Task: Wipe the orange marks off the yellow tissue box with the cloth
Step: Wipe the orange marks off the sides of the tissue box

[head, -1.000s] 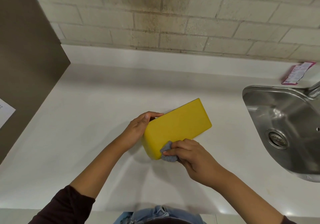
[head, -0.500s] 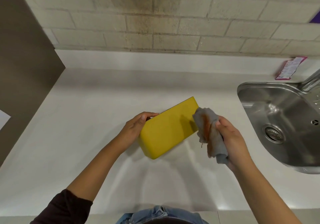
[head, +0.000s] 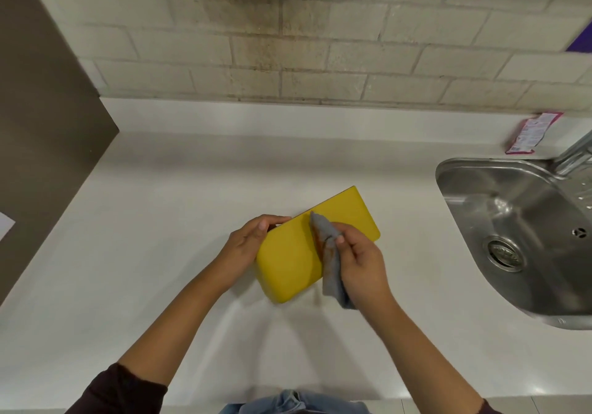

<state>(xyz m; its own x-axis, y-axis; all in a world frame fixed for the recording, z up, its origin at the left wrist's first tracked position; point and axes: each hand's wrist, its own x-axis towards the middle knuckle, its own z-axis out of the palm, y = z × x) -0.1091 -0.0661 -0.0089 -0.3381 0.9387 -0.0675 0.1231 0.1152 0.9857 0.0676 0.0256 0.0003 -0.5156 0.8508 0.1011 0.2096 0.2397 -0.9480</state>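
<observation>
Right hand [head: 358, 263] grip clamped on grey cloth [head: 330, 253], pressed across yellow tissue box [head: 288, 266] mid-length. Left hand [head: 250, 243] grip clasped on box's left edge. Box on tabletop [head: 160, 221], long axis running near-left to far-right.

Tissue box [head: 290, 258] on countertop [head: 144, 237], mid-counter. Left hand [head: 248, 245] at box's left end; right hand [head: 360, 261] with cloth [head: 330, 253] over box's right half. Sink [head: 525, 237] far right; packet [head: 531, 131] behind sink.
</observation>
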